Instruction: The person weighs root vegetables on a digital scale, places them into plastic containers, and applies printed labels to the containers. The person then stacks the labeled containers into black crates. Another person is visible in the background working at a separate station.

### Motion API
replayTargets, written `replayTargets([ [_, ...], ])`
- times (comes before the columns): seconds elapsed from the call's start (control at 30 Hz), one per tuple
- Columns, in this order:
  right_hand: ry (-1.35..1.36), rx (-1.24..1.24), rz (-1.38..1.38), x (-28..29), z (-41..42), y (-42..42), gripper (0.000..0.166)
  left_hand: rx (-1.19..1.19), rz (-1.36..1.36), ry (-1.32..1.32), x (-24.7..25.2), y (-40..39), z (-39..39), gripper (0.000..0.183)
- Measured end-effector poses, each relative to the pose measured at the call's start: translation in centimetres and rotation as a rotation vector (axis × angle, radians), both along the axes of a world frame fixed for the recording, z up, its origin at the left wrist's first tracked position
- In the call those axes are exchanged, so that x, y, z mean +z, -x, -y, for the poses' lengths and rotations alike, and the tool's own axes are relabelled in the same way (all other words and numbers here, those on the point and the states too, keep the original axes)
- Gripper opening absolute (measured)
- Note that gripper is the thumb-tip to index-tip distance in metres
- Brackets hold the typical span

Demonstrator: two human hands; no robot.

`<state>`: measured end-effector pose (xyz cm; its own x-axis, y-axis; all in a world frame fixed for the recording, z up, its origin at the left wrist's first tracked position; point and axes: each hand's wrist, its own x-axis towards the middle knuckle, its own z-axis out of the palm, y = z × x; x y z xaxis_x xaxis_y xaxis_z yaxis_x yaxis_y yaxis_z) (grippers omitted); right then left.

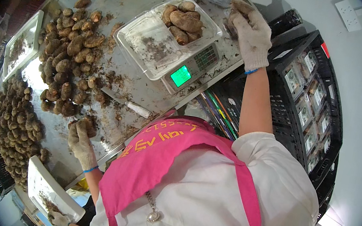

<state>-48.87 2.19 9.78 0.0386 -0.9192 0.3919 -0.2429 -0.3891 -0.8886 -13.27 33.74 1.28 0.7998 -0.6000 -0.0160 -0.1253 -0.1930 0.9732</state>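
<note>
My left hand (pixel 82 144), in a soiled knit glove, grips a brown taro corm (pixel 90 127) above the metal table. My right hand (pixel 252 36), gloved too, is at the table's far right edge with its fingers bent. Dark, dirty matter shows beside its thumb, but whether the hand holds anything is unclear. Left of it, a digital scale (pixel 192 67) with a lit green display carries an open clear plastic box (pixel 213 31). Several taro corms (pixel 185 21) sit in the box's right part; soil lies on the left part. A knife (pixel 127 103) with a white handle lies between the scale and my left hand.
Loose taro corms (pixel 67 59) are heaped left of the scale, with a larger heap (pixel 15 128) beyond. White trays (pixel 38 28) hold soil. Another person's gloved hand (pixel 58 219) is at the lower left. A black crate (pixel 271 101) of labelled clear boxes stands right, below a black roll (pixel 285 22).
</note>
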Motion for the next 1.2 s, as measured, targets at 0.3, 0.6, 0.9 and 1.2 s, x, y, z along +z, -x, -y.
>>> replayTargets([
  [0.3,0.035,-0.008,0.059,-0.2,1.5,-0.6,0.032,-0.047,-0.03,-0.011,-1.1,-0.8,-0.2,0.037],
  [0.6,-0.217,-0.028,-0.511,-1.0,4.7,-4.6,0.055,-0.085,-0.07,-0.065,0.9,2.9,2.9,0.035],
  [0.9,-0.15,0.036,-0.614,-2.1,7.9,-6.0,0.048,0.018,-0.1,-0.108,0.6,3.9,2.7,0.031],
  [1.2,-0.23,-0.034,-1.017,-1.3,8.5,-8.6,0.047,-0.075,-0.068,-0.165,-0.2,2.6,3.1,0.032],
])
